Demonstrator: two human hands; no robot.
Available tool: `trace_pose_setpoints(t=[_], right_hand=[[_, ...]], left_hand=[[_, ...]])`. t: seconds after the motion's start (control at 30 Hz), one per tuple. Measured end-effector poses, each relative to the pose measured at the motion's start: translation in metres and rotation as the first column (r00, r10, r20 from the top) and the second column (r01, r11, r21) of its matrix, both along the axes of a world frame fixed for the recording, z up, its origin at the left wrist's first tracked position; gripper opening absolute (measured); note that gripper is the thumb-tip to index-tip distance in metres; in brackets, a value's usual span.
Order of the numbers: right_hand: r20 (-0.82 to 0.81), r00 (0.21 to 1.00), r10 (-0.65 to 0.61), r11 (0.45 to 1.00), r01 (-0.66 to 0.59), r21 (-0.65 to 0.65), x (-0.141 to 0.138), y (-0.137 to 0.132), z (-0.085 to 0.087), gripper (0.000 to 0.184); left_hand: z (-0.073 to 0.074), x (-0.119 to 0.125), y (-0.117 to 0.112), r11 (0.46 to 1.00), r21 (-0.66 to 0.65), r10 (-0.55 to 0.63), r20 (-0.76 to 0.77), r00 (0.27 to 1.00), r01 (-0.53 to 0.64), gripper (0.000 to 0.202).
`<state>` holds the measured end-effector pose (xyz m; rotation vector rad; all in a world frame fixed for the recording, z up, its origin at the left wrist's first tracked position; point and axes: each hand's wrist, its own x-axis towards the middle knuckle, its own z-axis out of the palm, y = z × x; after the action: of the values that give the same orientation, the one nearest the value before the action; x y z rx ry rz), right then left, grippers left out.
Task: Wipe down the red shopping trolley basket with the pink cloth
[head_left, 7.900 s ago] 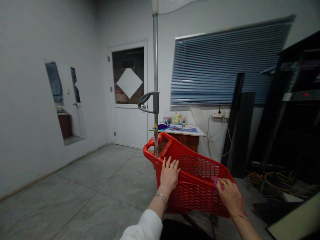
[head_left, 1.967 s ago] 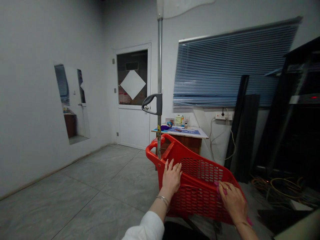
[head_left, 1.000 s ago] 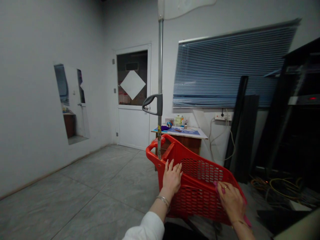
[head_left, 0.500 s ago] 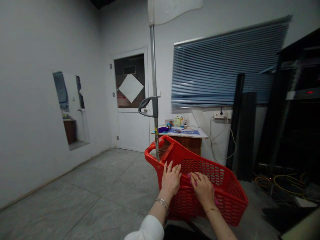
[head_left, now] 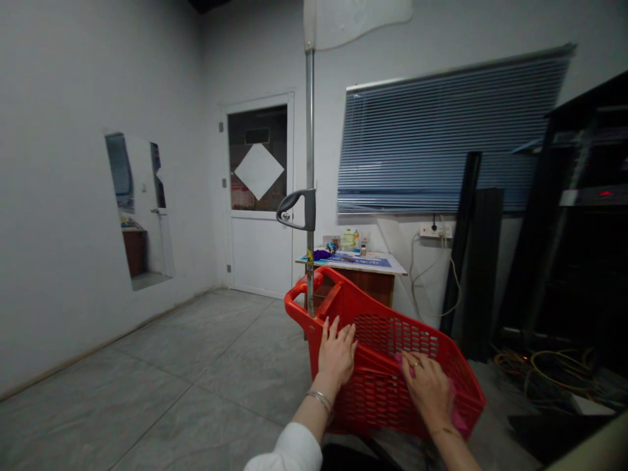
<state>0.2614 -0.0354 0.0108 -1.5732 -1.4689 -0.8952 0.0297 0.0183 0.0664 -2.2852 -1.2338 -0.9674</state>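
A red plastic shopping basket [head_left: 383, 392] with perforated walls stands tilted on the floor right in front of me. A metal pole [head_left: 309, 170] with a grey handle [head_left: 297, 208] rises from its far end. My left hand [head_left: 336, 352] lies flat, fingers spread, on the near rim of the basket. My right hand [head_left: 428, 391] presses a pink cloth [head_left: 457, 420] against the rim further right; the cloth shows only at the hand's edges.
A small wooden table [head_left: 354, 269] with bottles and papers stands behind the basket under a blue blind [head_left: 441, 131]. A white door [head_left: 258, 196] lies to the left. Dark panels [head_left: 473, 248], a black rack [head_left: 579, 216] and floor cables [head_left: 544, 369] crowd the right.
My right hand with the pink cloth slid left along the rim toward my left hand, then back right. My left hand stayed on the rim. The view shifted slightly.
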Motion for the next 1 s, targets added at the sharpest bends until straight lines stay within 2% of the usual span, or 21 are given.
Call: trace_pose_setpoints(t=[0.13,0.2,0.27,0.37,0.57,0.63,0.7,0.8,1.0], right_hand=[[0.045,0.998,0.050,0.998,-0.049,-0.036,-0.067,0.020,0.018,0.027],[0.032,0.998,0.055,0.998,-0.053,-0.036,-0.084,0.026,0.023,0.027],[0.025,0.997,0.077,0.996,-0.075,-0.049,-0.085,0.026,0.023,0.028],[0.022,0.995,0.093,0.993,-0.091,-0.070,-0.061,0.018,0.017,0.030],[0.038,0.999,0.025,0.996,-0.021,-0.082,0.022,-0.004,-0.007,0.035],[0.038,0.999,0.002,0.997,0.001,-0.077,0.038,-0.008,-0.012,0.035],[0.019,0.999,-0.040,0.998,0.041,-0.054,0.040,-0.008,-0.013,0.034],[0.003,0.996,-0.087,0.996,0.087,-0.012,0.019,-0.003,-0.007,0.033],[0.042,0.999,0.004,1.000,-0.003,-0.030,-0.060,0.016,0.017,0.030]], left_hand=[[-0.001,-0.001,0.000,1.000,0.000,0.002,0.001,1.000,-0.002,0.040],[0.000,-0.003,0.001,1.000,-0.003,0.002,-0.002,1.000,-0.002,0.040],[0.000,-0.005,0.001,1.000,-0.007,-0.007,-0.003,1.000,0.007,0.040],[0.000,-0.006,0.001,1.000,-0.015,-0.022,0.005,1.000,0.022,0.041],[0.000,-0.004,0.001,0.999,-0.029,-0.038,0.015,0.999,0.038,0.041],[0.000,-0.002,0.001,0.999,-0.032,-0.040,0.020,0.999,0.041,0.041],[-0.001,0.000,0.002,0.999,-0.034,-0.037,0.026,0.999,0.038,0.041],[-0.002,0.002,0.002,0.999,-0.027,-0.024,0.026,0.999,0.025,0.041],[-0.003,0.001,0.003,1.000,-0.025,-0.007,0.015,1.000,0.008,0.041]])
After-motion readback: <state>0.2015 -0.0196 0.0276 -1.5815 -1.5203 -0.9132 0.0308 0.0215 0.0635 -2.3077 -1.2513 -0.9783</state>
